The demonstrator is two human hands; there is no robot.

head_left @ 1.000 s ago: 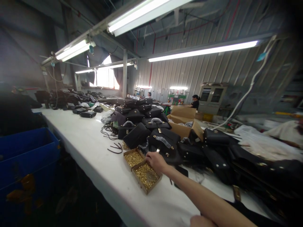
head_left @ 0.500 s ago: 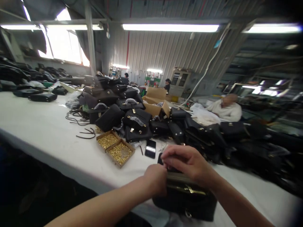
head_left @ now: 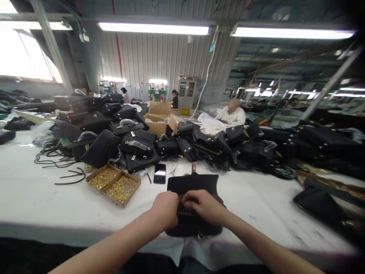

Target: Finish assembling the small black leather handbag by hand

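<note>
The fingers of the left hand (head_left: 165, 208) are curled into a loose fist against the near left edge of a black handbag (head_left: 194, 205), pressing on it; the fingers of the right hand (head_left: 203, 205) are bent and bunched together on the bag's middle, though whether they pinch some small part there is hidden under the knuckles; the handbag lies flat on the white tabletop (head_left: 42, 198) right at its near edge, its flap (head_left: 192, 183) open and lying away from the person; just beyond the flap to the left lies a dark phone (head_left: 159, 173), screen up; farther left of the handbag sit two shallow cardboard trays (head_left: 114, 184) of small gold fittings, touching each other; behind the phone and trays rises a heap of black handbags (head_left: 119, 129), with loose black cords (head_left: 54, 158) on the tabletop at its left; an open cardboard box (head_left: 159, 120) stands behind the heap; well beyond the handbag, a person in a white top (head_left: 232, 114) sits at the far side.
</note>
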